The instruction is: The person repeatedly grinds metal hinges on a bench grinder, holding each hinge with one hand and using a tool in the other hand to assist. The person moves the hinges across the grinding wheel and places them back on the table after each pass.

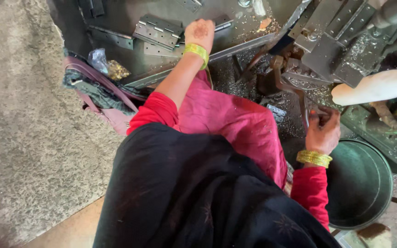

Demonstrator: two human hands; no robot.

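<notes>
A rough grey concrete floor (28,128) fills everything from nine o'clock down to seven, and past it, at twelve, I see a dark metal work tray (129,18) littered with shavings.

The left hand (200,33) is stretched out to twelve o'clock, back of the hand toward me, a green bangle (196,50) at the wrist. It rests down among flat steel hinges (158,31) lying on the tray; its fingers are curled under and hidden, so I cannot tell whether they have closed on a hinge or only touch one.

At three o'clock the right hand (322,133), with gold bangles (314,158) on the wrist, has its fingers wrapped tight around the lower end of a bent metal lever (295,94). That lever rises toward one o'clock into a grey press machine (336,46), whose blocks are dusted with metal chips.

Another person's bare forearm (377,86) comes in from the right edge at two o'clock, just beside the machine.

A dark round bucket (359,183) stands at four o'clock, just below the right hand. A small hinge plate (276,112) lies on the chip-covered ground between the pink lap (226,119) and the lever. At ten o'clock a pink bag (102,92) sits near the tray's edge, with a crumpled clear plastic pouch (104,64) just above it.
</notes>
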